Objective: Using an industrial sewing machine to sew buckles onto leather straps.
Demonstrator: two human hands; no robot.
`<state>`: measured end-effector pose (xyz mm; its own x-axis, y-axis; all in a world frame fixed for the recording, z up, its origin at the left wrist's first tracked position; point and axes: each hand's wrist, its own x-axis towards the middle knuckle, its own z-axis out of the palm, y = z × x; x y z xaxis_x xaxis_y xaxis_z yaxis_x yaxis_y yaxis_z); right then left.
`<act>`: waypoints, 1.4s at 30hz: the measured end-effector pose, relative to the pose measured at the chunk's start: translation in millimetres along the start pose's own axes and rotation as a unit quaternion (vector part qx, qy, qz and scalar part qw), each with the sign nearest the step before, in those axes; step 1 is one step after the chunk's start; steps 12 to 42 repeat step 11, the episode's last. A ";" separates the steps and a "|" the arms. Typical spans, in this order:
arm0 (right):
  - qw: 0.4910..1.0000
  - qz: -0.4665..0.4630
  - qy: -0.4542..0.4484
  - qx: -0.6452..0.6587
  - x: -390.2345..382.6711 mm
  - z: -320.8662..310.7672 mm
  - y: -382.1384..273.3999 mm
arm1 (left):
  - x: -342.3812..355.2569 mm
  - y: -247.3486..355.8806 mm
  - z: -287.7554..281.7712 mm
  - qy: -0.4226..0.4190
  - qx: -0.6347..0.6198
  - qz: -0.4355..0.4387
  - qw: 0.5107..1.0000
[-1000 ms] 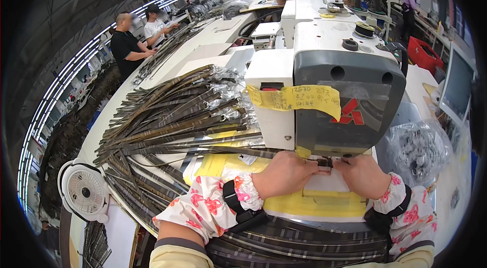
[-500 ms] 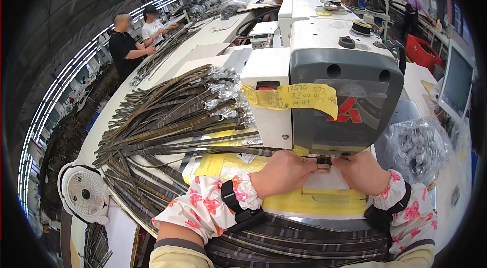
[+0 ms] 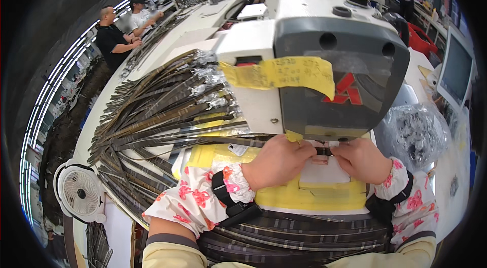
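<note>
Under the head of a white and grey sewing machine (image 3: pixel 304 116), a short piece of dark strap (image 3: pixel 323 151) spans the gap between my hands. My left hand (image 3: pixel 279 161) pinches it at the left. My right hand (image 3: pixel 361 160) grips its other end with thumb and fingers together. The strap lies over a pale plate edged with yellow tape (image 3: pixel 312 198). The machine's needle area is mostly hidden by the head. Many dark striped straps (image 3: pixel 147 116) fan out left of the machine, with clear plastic-wrapped ends. More straps (image 3: pixel 299 237) lie across in front of me.
A yellow paper strip (image 3: pixel 304 71) is stuck across the machine. At the right are a clear plastic bag (image 3: pixel 413 133) of small parts and a monitor (image 3: pixel 455 73). A white fan (image 3: pixel 81 194) stands at the left. Two people (image 3: pixel 110 40) stand at the far left table.
My view has shifted, so the machine looks nearer and tilted. My hands keep hold of the strap, which now lies more in view between them beneath the machine head.
</note>
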<state>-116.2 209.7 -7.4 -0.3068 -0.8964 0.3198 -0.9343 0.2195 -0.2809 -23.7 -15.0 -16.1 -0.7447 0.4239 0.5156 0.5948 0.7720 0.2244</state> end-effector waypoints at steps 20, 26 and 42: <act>0.990 -0.013 0.017 0.139 3.2 18.0 -18.0 | -21.2 -15.1 -27.1 -0.054 0.090 0.000 0.995; 0.990 -0.013 0.017 0.139 3.2 18.0 -18.0 | -21.2 -15.1 -27.1 -0.054 0.090 0.000 0.995; 0.990 -0.013 0.017 0.139 3.2 18.0 -18.0 | -21.2 -15.1 -27.1 -0.054 0.090 0.000 0.995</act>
